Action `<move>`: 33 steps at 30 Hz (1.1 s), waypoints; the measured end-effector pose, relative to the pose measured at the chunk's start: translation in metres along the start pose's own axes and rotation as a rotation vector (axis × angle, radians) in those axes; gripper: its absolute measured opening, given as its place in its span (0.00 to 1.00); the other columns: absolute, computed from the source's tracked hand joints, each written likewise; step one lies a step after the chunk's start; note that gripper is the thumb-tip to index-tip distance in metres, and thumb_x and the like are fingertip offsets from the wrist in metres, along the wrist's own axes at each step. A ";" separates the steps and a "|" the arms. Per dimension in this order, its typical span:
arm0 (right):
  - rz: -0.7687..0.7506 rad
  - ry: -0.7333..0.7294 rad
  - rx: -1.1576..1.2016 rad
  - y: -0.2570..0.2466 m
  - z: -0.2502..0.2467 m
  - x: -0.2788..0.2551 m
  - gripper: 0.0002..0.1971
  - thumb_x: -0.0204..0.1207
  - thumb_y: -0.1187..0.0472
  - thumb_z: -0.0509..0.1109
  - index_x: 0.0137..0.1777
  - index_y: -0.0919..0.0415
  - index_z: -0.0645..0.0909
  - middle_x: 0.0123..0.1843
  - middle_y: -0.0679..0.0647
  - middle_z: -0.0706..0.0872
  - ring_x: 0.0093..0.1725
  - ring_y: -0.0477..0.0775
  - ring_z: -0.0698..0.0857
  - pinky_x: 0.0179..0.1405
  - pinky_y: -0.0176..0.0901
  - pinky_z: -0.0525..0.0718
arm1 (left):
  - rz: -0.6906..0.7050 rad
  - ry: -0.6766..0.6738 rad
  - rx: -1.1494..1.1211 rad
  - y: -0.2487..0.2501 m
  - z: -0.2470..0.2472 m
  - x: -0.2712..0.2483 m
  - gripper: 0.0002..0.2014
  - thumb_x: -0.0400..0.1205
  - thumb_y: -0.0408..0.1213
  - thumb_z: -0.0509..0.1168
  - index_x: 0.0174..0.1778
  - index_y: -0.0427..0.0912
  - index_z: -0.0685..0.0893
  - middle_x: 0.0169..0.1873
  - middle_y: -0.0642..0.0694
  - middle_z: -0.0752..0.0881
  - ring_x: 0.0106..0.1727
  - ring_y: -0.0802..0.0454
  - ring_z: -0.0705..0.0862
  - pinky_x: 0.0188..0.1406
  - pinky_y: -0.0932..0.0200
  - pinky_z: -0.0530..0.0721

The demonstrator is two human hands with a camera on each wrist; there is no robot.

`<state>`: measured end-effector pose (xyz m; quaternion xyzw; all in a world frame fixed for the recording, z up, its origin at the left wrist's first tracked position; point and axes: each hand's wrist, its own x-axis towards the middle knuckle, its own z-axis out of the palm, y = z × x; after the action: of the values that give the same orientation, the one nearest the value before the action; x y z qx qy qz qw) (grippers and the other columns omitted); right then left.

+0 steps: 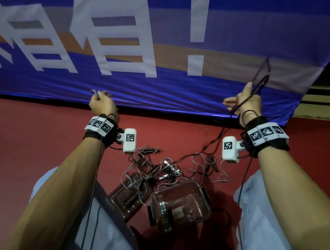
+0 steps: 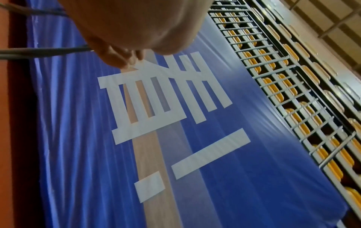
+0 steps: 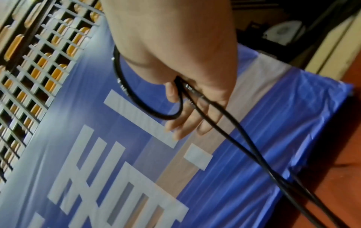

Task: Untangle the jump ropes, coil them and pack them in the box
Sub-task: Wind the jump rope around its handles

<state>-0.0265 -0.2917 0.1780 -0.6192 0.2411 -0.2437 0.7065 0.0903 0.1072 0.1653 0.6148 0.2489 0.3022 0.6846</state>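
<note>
Black rope (image 3: 156, 111) loops through the right hand (image 1: 248, 101), pinched between thumb and fingers, its upper loop blurred against the blue banner (image 1: 159, 84). The left hand (image 1: 101, 105) is closed on something thin, too smeared to name. Below, on the red floor (image 1: 39, 138), the tangle (image 1: 162, 168) sprawls beside the clear box (image 1: 180, 204) and lid (image 1: 129, 195), both dim.

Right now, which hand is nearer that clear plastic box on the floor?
Neither clearly. The left hand and right hand are both raised well above the clear box, one on each side; the box lies between the knees.
</note>
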 end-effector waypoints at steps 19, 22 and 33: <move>0.292 -0.744 0.923 -0.034 0.033 -0.053 0.31 0.90 0.37 0.50 0.27 0.54 0.63 0.24 0.47 0.56 0.21 0.46 0.61 0.40 0.40 0.82 | 0.326 -1.446 1.157 -0.102 -0.006 -0.149 0.57 0.75 0.52 0.78 0.89 0.38 0.47 0.87 0.40 0.57 0.85 0.43 0.62 0.84 0.47 0.64; 0.307 -0.783 0.964 -0.037 0.031 -0.059 0.30 0.90 0.38 0.51 0.28 0.54 0.63 0.25 0.48 0.55 0.22 0.46 0.60 0.44 0.40 0.81 | 0.372 -1.488 1.085 -0.108 -0.002 -0.161 0.39 0.82 0.50 0.72 0.84 0.38 0.65 0.80 0.40 0.73 0.78 0.43 0.75 0.78 0.47 0.74; 0.751 -0.119 0.355 0.003 -0.007 0.000 0.16 0.84 0.40 0.64 0.65 0.46 0.78 0.45 0.49 0.77 0.39 0.45 0.76 0.39 0.39 0.73 | 0.002 -1.448 0.532 -0.047 0.047 -0.205 0.20 0.92 0.47 0.56 0.33 0.45 0.75 0.24 0.50 0.72 0.19 0.57 0.65 0.18 0.66 0.64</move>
<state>-0.0308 -0.2960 0.1739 -0.3701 0.3630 0.0291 0.8546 -0.0135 -0.0760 0.1182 0.8035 -0.1973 -0.2448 0.5055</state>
